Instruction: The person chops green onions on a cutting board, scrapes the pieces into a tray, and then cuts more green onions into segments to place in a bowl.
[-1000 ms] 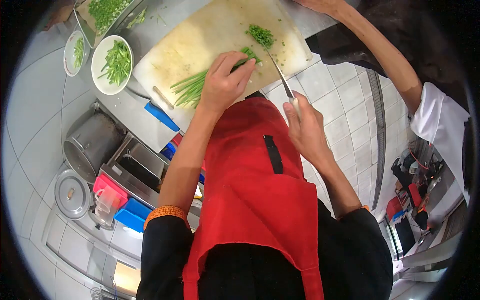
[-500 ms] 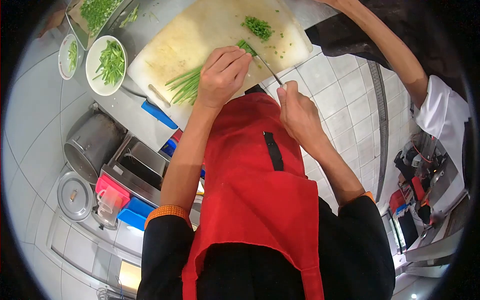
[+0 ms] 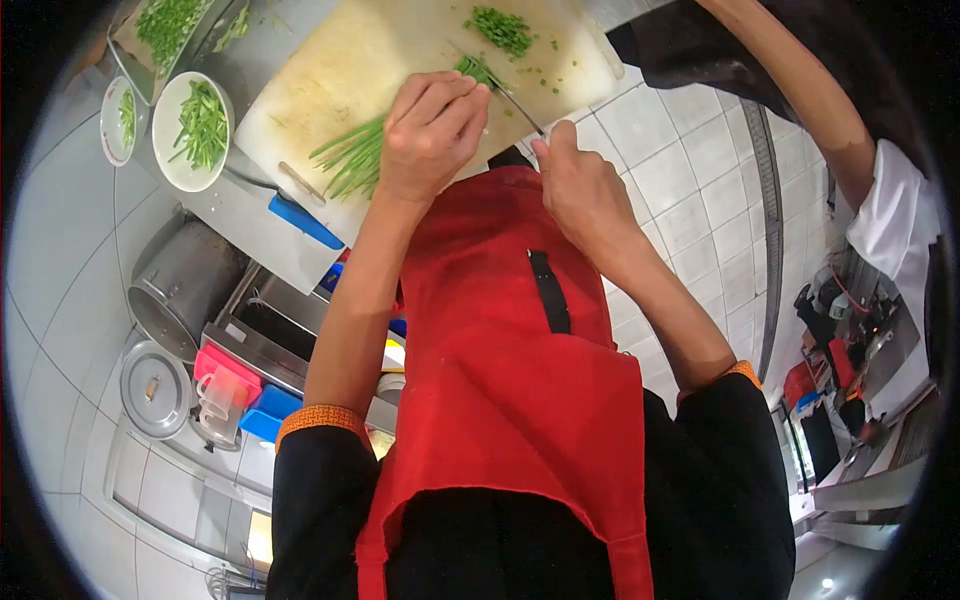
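A bundle of green onions (image 3: pixel 352 158) lies on the cutting board (image 3: pixel 330 85), its long stalks pointing down to the left. Closed over the bundle near its cut end is my left hand (image 3: pixel 428 135), fingers curled. My right hand (image 3: pixel 588 185) grips a knife (image 3: pixel 517 104) by the handle, which is mostly hidden in the fist. The blade rests at the bundle's cut end, just beside my left fingertips. Farther up the board sits a small heap of chopped green onion (image 3: pixel 500 30), with loose bits scattered around it.
Left of the board stand a white bowl (image 3: pixel 165 135) of cut greens, a smaller bowl (image 3: pixel 112 140) and a tray (image 3: pixel 205 30) of chopped greens. A blue-handled tool (image 3: pixel 305 222) lies at the board's edge. Another person's arm (image 3: pixel 800 75) reaches in at upper right.
The knife and my right hand have shifted slightly left along the bundle's cut end. The whole view has also moved a little, so the board and bowls appear farther left.
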`<state>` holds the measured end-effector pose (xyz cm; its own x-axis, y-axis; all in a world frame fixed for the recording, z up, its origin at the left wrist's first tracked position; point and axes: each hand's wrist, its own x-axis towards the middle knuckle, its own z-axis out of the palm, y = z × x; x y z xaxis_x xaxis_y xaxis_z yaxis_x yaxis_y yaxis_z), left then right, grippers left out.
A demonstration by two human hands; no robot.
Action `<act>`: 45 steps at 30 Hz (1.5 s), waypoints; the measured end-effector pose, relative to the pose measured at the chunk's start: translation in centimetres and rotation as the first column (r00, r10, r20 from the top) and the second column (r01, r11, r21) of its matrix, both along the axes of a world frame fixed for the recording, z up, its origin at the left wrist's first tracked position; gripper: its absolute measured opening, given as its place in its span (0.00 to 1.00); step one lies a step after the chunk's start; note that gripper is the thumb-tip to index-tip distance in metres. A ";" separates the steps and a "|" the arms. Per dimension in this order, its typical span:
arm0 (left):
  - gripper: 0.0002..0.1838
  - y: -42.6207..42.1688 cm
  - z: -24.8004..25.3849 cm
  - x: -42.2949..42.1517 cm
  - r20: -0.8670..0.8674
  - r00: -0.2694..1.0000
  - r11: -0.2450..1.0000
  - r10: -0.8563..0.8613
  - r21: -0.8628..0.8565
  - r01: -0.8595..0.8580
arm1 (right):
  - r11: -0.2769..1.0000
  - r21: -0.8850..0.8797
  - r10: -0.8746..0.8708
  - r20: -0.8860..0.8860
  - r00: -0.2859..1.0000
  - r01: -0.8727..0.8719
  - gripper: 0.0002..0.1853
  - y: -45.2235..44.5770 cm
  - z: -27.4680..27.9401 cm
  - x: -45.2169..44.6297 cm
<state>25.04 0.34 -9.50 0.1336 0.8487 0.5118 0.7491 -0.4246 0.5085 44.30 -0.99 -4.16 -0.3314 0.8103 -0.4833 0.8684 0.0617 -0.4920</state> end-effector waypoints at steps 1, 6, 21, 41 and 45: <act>0.07 0.1 0.1 0.0 -0.027 1.000 1.000 0.002 0.011 -0.002 | 1.000 0.000 -0.005 0.002 1.000 0.005 0.16 -0.7 -0.1 0.5; 0.07 0.0 -0.2 0.0 -0.017 1.000 1.000 0.016 0.020 -0.016 | 1.000 -0.020 -0.011 0.040 0.999 0.012 0.17 -4.2 -0.3 4.0; 0.07 0.1 -0.3 -0.1 0.039 0.999 1.000 0.019 0.018 -0.020 | 0.991 0.105 0.083 0.013 0.996 -0.084 0.16 -0.5 -0.1 0.3; 0.09 -0.2 -0.1 -0.1 0.037 0.999 0.999 0.034 -0.010 -0.034 | 0.999 -0.014 0.053 0.036 0.998 -0.052 0.16 -1.5 0.8 1.3; 0.10 -0.1 -0.1 -0.2 0.016 1.000 1.000 0.027 -0.009 -0.027 | 0.998 0.048 0.041 0.016 0.999 -0.042 0.15 -0.4 0.0 -0.3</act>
